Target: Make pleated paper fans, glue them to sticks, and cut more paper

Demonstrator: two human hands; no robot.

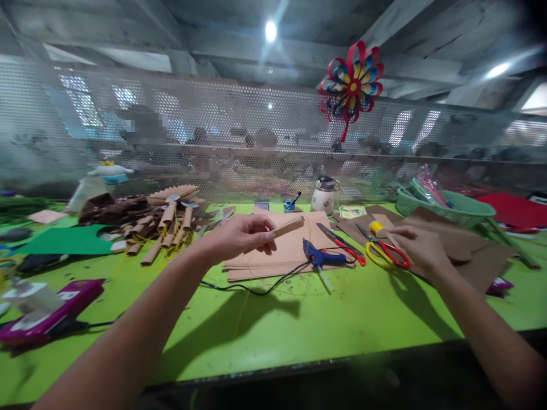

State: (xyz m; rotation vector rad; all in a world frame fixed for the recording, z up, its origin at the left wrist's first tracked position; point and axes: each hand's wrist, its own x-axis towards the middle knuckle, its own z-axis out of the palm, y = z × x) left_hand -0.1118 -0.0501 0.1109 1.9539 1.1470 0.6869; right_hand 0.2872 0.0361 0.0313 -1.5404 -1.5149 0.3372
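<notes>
My left hand [250, 233] is closed on a narrow folded piece of brown paper [289, 226], held above a stack of tan paper sheets [250, 263]. On the right, the fingertips of my right hand [421, 247] pinch a small spool of yellow thread [376, 227] by its near end. Just below that spool are scissors with yellow and red handles [380, 253]. A second pair of scissors [344, 245], with red and black handles, lies near the middle. Beside it rests a blue glue gun [327, 257] with a black cord.
Rolled brown paper pieces with yellow threads [168, 228] are heaped at left. A purple power strip [55, 310] sits front left, near green paper [68, 239]. Toward the back stand a white jar [323, 196] and a green basket [453, 208]. Dark brown paper [470, 256] lies right.
</notes>
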